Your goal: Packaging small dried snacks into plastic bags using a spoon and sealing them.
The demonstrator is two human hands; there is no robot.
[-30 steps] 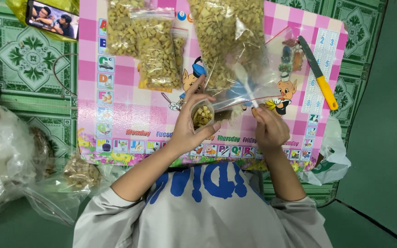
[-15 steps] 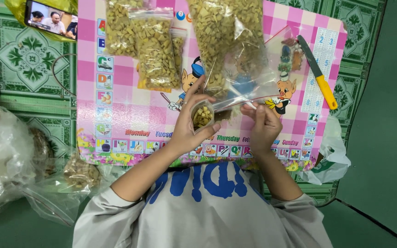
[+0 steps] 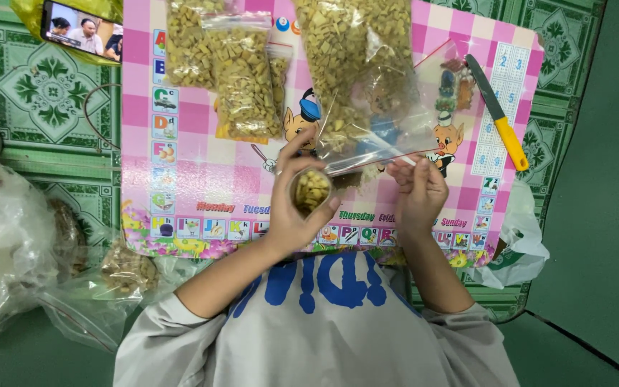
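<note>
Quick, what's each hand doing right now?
Left hand: closed around a small cup of yellowish pieces.
Right hand: pinching the clear zip bag at its mouth.

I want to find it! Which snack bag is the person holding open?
The clear bag at the right hand, with a red strip along its mouth. The other bags lie untouched.

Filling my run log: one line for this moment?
left hand: holds small cup of pieces | right hand: pinches clear zip bag open | knife: on mat

A home floor: green patterned mat [image 3: 44, 86], pink children's alphabet mat [image 3: 188, 186]
</note>
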